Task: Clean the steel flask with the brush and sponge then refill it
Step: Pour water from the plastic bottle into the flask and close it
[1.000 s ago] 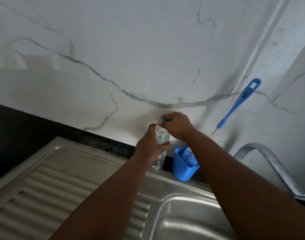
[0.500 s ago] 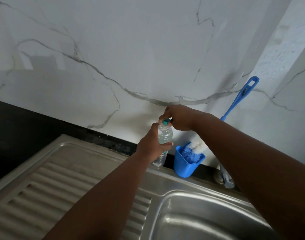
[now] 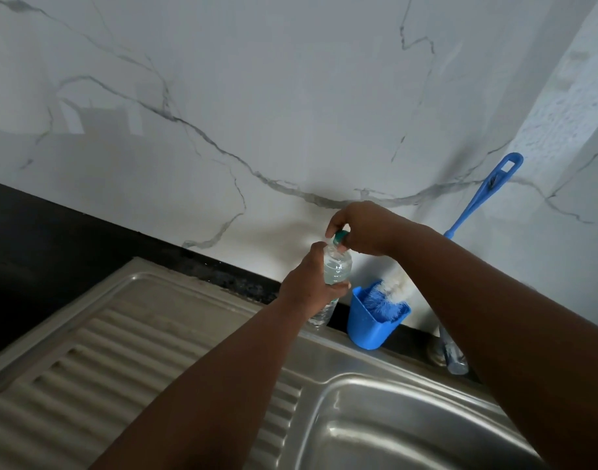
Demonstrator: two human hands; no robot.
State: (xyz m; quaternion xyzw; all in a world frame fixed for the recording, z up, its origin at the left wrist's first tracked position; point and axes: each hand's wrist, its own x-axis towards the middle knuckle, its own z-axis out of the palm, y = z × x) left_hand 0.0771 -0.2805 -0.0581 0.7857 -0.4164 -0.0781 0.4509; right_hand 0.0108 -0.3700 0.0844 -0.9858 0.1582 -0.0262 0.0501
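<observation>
Clear bottle (image 3: 336, 271) at frame centre, gripped round the middle by left hand (image 3: 311, 283); green cap (image 3: 341, 236) pinched in curled fingers of right hand (image 3: 365, 228).

Holds clear liquid near the shoulder; base down by the steel sink (image 3: 409, 418) rim. Just right, a blue cup (image 3: 368, 329) holding the bristle head of a blue brush (image 3: 477, 198), handle leaning on the marble wall (image 3: 290, 96) toward upper right. Both forearms reaching up from the lower edge, converging at the bottle.
</observation>
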